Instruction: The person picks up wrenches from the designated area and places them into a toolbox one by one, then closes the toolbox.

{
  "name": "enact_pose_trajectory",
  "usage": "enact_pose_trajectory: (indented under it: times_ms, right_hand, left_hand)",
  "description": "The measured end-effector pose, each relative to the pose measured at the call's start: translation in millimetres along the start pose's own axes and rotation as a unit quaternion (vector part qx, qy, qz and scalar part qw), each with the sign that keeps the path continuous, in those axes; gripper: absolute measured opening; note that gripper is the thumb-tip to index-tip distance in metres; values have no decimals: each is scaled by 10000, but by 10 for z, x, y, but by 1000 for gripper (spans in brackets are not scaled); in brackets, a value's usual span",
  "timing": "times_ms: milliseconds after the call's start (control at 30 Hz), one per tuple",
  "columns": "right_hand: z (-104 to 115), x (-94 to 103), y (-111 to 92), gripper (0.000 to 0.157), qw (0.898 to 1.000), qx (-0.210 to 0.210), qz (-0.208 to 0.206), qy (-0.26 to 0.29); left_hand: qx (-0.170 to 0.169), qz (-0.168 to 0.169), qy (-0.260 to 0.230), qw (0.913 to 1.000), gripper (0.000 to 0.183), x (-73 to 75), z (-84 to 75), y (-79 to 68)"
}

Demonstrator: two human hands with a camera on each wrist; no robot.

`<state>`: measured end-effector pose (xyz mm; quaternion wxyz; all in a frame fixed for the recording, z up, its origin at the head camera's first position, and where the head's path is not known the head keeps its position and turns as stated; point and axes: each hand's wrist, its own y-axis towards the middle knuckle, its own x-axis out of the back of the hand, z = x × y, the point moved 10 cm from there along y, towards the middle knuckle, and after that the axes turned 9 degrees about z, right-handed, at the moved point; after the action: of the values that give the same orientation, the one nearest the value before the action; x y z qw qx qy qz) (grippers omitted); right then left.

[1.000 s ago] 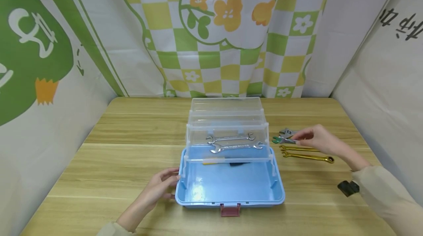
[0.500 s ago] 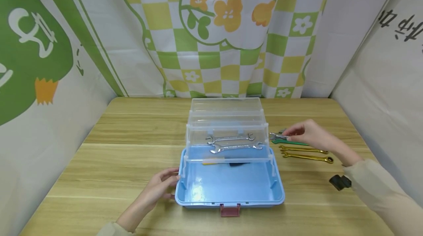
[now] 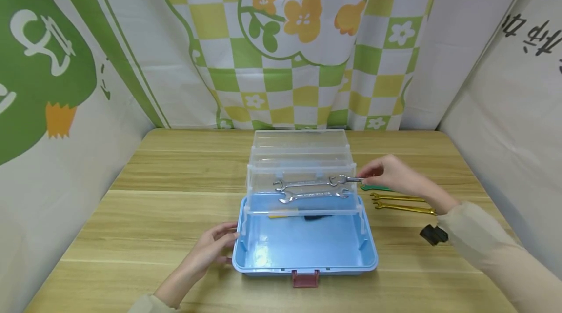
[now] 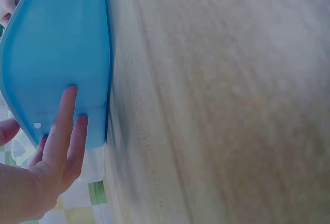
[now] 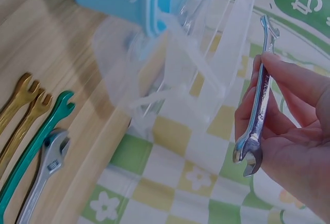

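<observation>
My right hand (image 3: 388, 174) pinches a silver double open-end wrench (image 5: 256, 108) by its middle, close to the right end of the clear tray. Two other silver wrenches (image 3: 313, 195) lie in that clear tray (image 3: 303, 212), which stands raised over the back of the light-blue toolbox (image 3: 307, 244). My left hand (image 4: 51, 157) rests against the toolbox's left side, fingers extended on the outer wall and thumb by the rim. Under the tray, an orange piece (image 3: 283, 214) and a dark piece (image 3: 317, 217) partly show inside the box.
Right of the toolbox lie two gold wrenches (image 3: 404, 206), a green wrench (image 5: 38, 141) and a silver adjustable wrench (image 5: 44, 175). A small black object (image 3: 433, 235) is by the right sleeve. The red latch (image 3: 306, 279) hangs at the box's front. A printed curtain (image 3: 281, 74) backs the table.
My right hand has lifted the silver wrench off the tools on the right and carried it left to the clear tray, uncovering the green wrench. The left hand stays put.
</observation>
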<state>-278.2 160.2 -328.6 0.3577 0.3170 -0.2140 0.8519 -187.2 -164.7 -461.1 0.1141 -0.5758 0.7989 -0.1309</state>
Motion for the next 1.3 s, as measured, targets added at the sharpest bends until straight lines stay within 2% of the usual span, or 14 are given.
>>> enact_pose_trajectory:
  times_ms: [300, 700, 1100, 1300]
  right_hand:
    - [120, -120, 201, 17, 9995, 8, 244, 181]
    - [428, -386, 498, 15, 9959, 538, 629, 366]
    - [589, -601, 715, 16, 9955, 616, 712, 127]
    - [659, -720, 782, 16, 9931, 921, 716, 151]
  left_hand:
    - [23, -11, 85, 10000, 55, 12, 7, -4]
    - [66, -45, 79, 9999, 55, 9, -3, -9]
    - [53, -3, 31, 10000, 55, 3, 7, -1]
    - [57, -67, 80, 9999, 54, 12, 6, -7]
